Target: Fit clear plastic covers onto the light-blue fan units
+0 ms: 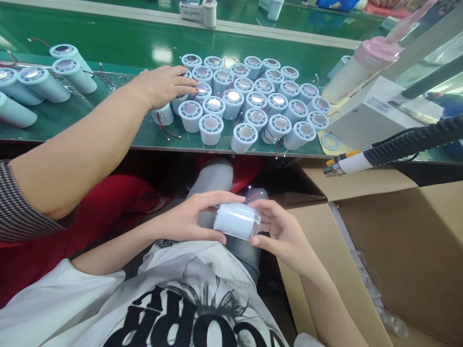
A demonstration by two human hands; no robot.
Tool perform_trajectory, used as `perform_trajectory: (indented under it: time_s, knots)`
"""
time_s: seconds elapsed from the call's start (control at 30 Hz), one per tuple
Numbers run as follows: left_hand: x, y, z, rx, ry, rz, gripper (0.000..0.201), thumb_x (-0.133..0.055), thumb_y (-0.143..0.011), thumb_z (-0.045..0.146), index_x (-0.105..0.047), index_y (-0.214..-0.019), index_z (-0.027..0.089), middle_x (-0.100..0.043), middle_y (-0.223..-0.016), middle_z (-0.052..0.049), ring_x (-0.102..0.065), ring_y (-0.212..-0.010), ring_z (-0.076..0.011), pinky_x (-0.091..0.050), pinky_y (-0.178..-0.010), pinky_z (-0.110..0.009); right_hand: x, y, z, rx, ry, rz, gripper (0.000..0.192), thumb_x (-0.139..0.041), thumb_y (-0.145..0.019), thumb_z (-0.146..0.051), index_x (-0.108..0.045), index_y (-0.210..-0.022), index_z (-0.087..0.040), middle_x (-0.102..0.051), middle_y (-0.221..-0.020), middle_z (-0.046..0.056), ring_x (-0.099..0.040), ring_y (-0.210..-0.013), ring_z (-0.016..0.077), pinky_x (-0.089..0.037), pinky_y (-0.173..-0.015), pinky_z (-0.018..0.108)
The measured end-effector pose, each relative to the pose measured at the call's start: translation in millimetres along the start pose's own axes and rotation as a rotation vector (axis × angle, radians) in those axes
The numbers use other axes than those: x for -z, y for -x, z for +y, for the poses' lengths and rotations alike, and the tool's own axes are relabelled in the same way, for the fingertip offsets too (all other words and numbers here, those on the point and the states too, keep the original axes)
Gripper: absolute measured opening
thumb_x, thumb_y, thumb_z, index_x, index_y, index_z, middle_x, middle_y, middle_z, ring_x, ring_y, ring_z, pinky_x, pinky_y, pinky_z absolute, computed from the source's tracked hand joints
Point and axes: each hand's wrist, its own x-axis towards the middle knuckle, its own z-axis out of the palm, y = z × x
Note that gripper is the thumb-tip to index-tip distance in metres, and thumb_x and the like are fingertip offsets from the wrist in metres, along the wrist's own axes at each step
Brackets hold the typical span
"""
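I hold a small white cylinder (pixel 236 220) with a clear end cap and thin red wires sideways over my lap. My left hand (pixel 191 219) grips its left end, and my right hand (pixel 280 231) cups its right end. Beyond my knees, several alike white cylinders (pixel 249 103) with metal discs on top stand packed together on the green bench (pixel 119 43). A co-worker's hand (pixel 161 86), reaching in from the left, rests on the left side of that group.
More cylinders (pixel 43 82) lie on their sides at the far left. A pink-lidded bottle (pixel 361 67) stands at the right. A black-hosed tool with a white and yellow tip (pixel 347 165) juts over an open cardboard box (pixel 398 241).
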Motion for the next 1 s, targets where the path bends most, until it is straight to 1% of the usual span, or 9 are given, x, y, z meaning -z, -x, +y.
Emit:
perform_trajectory:
  time_s: [0.2,0.33,0.5,0.63,0.7,0.8,0.87,0.93,1.0]
  knots:
    - [0.8,1.0,-0.5,-0.016,0.006,-0.013,0.072,-0.076,-0.070,0.025,-0.046,-0.135,0.030,-0.050,-0.138,-0.008,-0.047,-0.127,-0.0259,-0.046,-0.099,-0.034,-1.6,-1.8,-1.8,-0.116,-0.138,0.014,0.044,-0.076,-0.070,-0.039,-0.054,-0.105,-0.023,-0.062,-0.098,0.003,-0.062,-0.074,0.0125,-0.056,-0.068,0.026]
    - [1.7,1.0,-3.2,-0.026,-0.023,-0.023,0.072,-0.076,-0.070,0.025,-0.046,-0.135,0.029,-0.049,-0.139,-0.009,-0.046,-0.128,-0.0268,-0.044,-0.102,-0.037,-4.7,-5.9,0.4,-0.155,-0.255,0.020,0.039,-0.073,-0.072,-0.043,-0.054,-0.098,-0.022,-0.064,-0.084,0.000,-0.062,-0.063,0.0103,-0.056,-0.057,0.022]
    - [1.3,1.1,-7.2,-0.055,-0.022,-0.025,0.072,-0.076,-0.071,0.024,-0.046,-0.135,0.028,-0.049,-0.139,-0.010,-0.046,-0.128,-0.0265,-0.044,-0.102,-0.036,-7.9,-10.3,9.1,-0.246,-0.355,0.017,0.038,-0.068,-0.075,-0.049,-0.051,-0.091,-0.019,-0.065,-0.067,-0.002,-0.065,-0.052,0.0125,-0.052,-0.044,0.019]
    - [1.2,1.6,-8.3,-0.063,-0.020,-0.031,0.073,-0.076,-0.070,0.023,-0.045,-0.136,0.027,-0.047,-0.140,-0.011,-0.045,-0.130,-0.0262,-0.044,-0.102,-0.036,-11.1,-11.6,11.1,-0.341,-0.399,0.020,0.045,-0.064,-0.072,-0.060,-0.048,-0.083,-0.019,-0.064,-0.055,-0.001,-0.063,-0.045,0.0129,-0.048,-0.038,0.017]
    - [1.5,1.7,-8.6,-0.073,-0.013,-0.025,0.073,-0.076,-0.070,0.023,-0.046,-0.135,0.028,-0.047,-0.140,-0.010,-0.045,-0.130,-0.0265,-0.043,-0.103,-0.037,-13.1,-12.1,10.2,-0.381,-0.424,0.009,0.049,-0.063,-0.071,-0.064,-0.049,-0.084,-0.019,-0.064,-0.054,-0.001,-0.062,-0.042,0.0129,-0.046,-0.036,0.017]
    - [1.7,1.8,-8.7,-0.083,0.011,-0.023,0.072,-0.077,-0.069,0.021,-0.047,-0.134,0.029,-0.047,-0.141,-0.010,-0.044,-0.131,-0.0266,-0.042,-0.104,-0.039,-15.3,-13.1,8.3,-0.440,-0.473,-0.040,0.058,-0.058,-0.069,-0.070,-0.053,-0.089,-0.016,-0.066,-0.055,0.003,-0.060,-0.039,0.0124,-0.043,-0.033,0.016]
    - [1.4,1.8,-8.4,-0.063,0.043,-0.022,0.072,-0.077,-0.069,0.020,-0.048,-0.134,0.029,-0.046,-0.141,-0.010,-0.042,-0.132,-0.0267,-0.042,-0.105,-0.039,-16.0,-14.0,8.0,-0.488,-0.506,-0.069,0.061,-0.056,-0.070,-0.072,-0.057,-0.090,-0.014,-0.068,-0.057,0.005,-0.059,-0.038,0.0119,-0.042,-0.033,0.016]
    - [0.9,1.0,-8.3,0.004,0.105,-0.020,0.072,-0.078,-0.068,0.021,-0.048,-0.134,0.027,-0.046,-0.141,-0.011,-0.044,-0.130,-0.0266,-0.043,-0.104,-0.039,-16.2,-15.5,8.9,-0.521,-0.533,-0.081,0.060,-0.053,-0.073,-0.071,-0.059,-0.088,-0.013,-0.067,-0.056,0.005,-0.059,-0.038,0.0113,-0.041,-0.032,0.015]
    - [0.4,-1.4,-9.5,0.084,0.199,-0.015,0.075,-0.079,-0.067,0.021,-0.046,-0.134,0.026,-0.047,-0.141,-0.011,-0.047,-0.128,-0.0257,-0.044,-0.103,-0.038,-16.0,-17.5,11.2,-0.550,-0.558,-0.071,0.058,-0.046,-0.079,-0.069,-0.060,-0.083,-0.013,-0.066,-0.054,0.005,-0.058,-0.037,0.0106,-0.039,-0.031,0.014]
